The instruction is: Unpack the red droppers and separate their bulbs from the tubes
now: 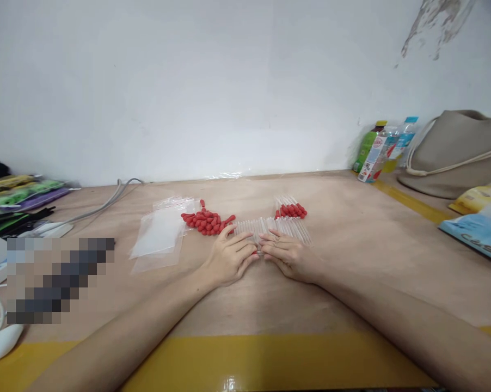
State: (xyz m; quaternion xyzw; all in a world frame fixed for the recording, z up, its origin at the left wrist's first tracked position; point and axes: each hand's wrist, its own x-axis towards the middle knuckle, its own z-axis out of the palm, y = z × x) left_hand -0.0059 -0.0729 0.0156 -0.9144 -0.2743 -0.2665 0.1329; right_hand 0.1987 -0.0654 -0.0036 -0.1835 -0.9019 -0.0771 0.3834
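My left hand (234, 255) is closed, its thumb and fingers pinching a small red rubber bulb (254, 252) that barely shows. Facing it, my right hand (287, 255) is closed too, fingertips on what looks like a clear thin tube (261, 249), largely hidden. Behind both hands lies a row of clear thin tubes (245, 226), side by side. A pile of red rubber bulbs (204, 222) sits just left of that row. Beyond its right end, several tubes with red bulbs fitted on their near ends (291, 210) lie together.
Clear zip bags (159, 231) lie left of the bulbs. A grey cable (106, 201) and packs of coloured items (25, 193) are at far left. Bottles (376, 149), a beige bag (458, 152) and a blue-yellow packet (480, 223) stand or lie at right.
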